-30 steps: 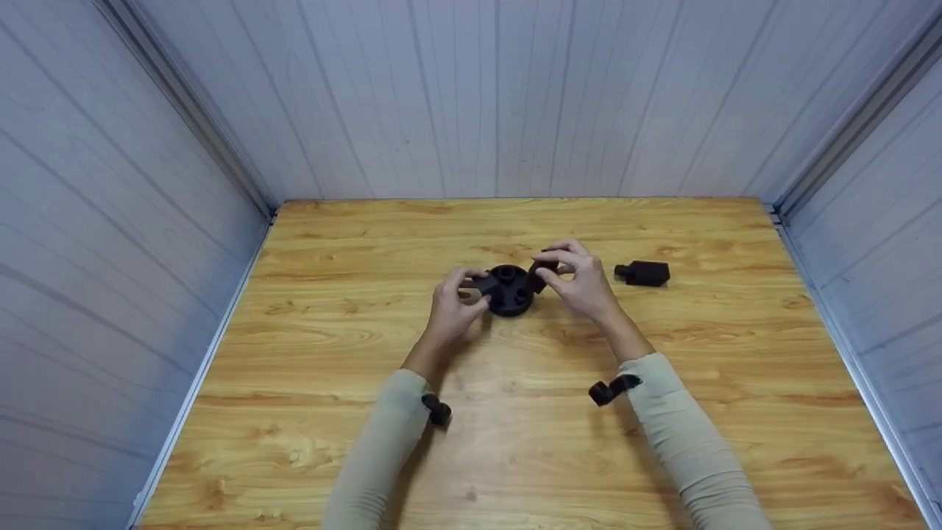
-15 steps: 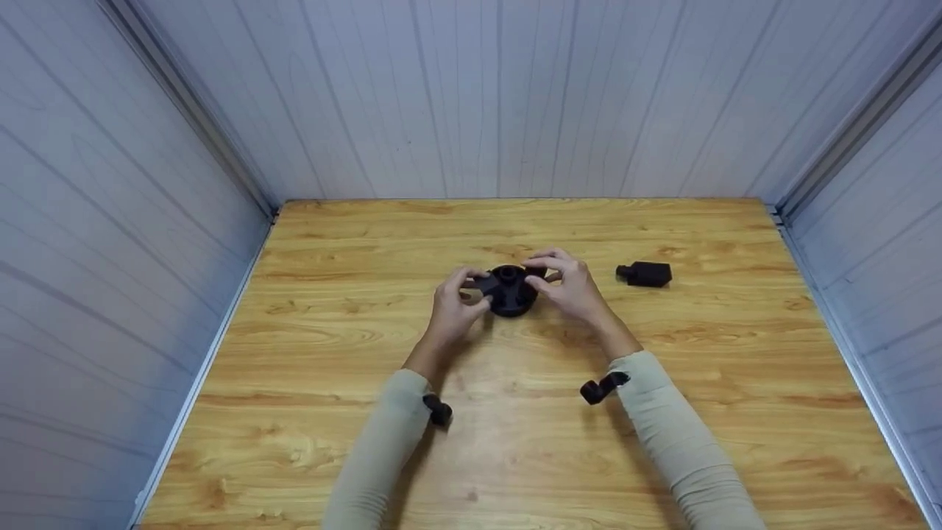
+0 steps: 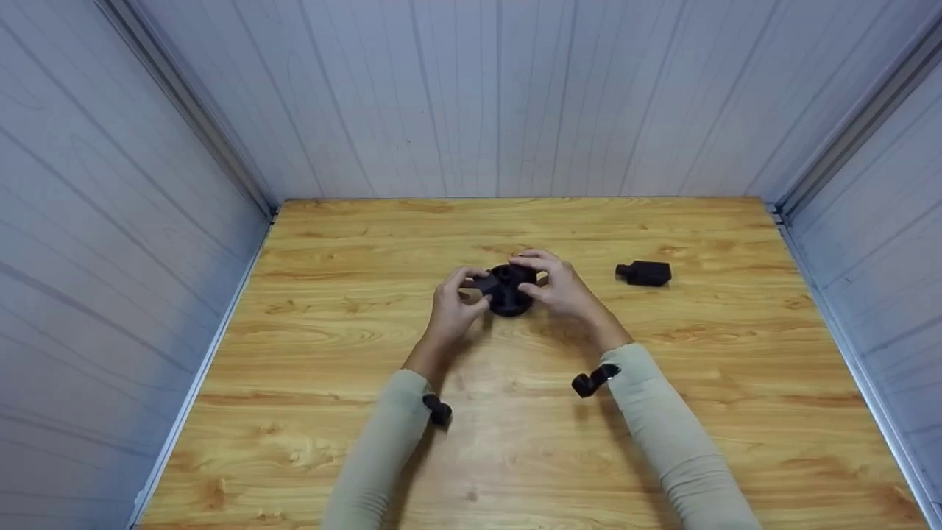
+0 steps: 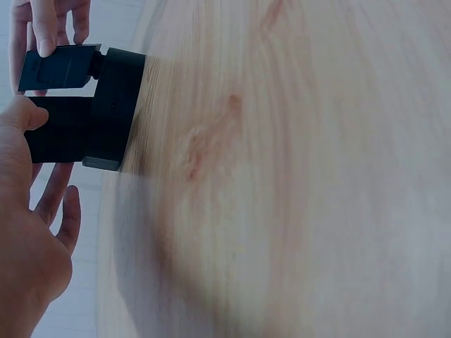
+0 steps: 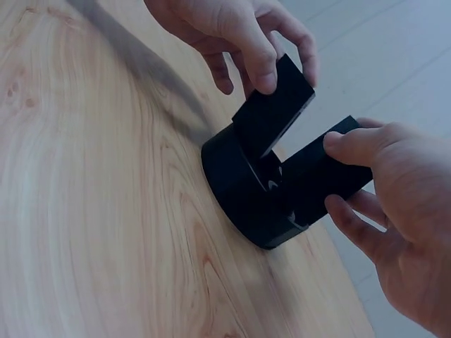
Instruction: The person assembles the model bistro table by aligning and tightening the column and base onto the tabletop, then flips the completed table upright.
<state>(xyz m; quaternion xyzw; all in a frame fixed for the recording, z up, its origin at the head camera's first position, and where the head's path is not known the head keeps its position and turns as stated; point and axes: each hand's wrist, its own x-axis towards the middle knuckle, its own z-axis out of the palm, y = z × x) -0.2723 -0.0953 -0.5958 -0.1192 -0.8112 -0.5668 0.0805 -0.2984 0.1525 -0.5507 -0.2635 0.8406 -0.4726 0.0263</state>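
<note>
A round black base with raised sockets sits on the wooden table. My left hand pinches a black rectangular block between thumb and fingers; this block stands on the base, its lower end hidden. From the other side, my right hand pinches a second black block by its upper part. In the left wrist view the narrow neck of that second block shows between its body and the base, slightly tilted. How deep the neck sits cannot be seen. Both hands are close together over the base.
A third black block with a narrow neck lies on its side on the table, right of the hands. Pale panelled walls close in the back and both sides. A small black camera is strapped to each sleeve.
My right hand has moved left and brought its block from beside the base, tilted, onto the base's right part, more upright. The left hand and the base have stayed in place.
</note>
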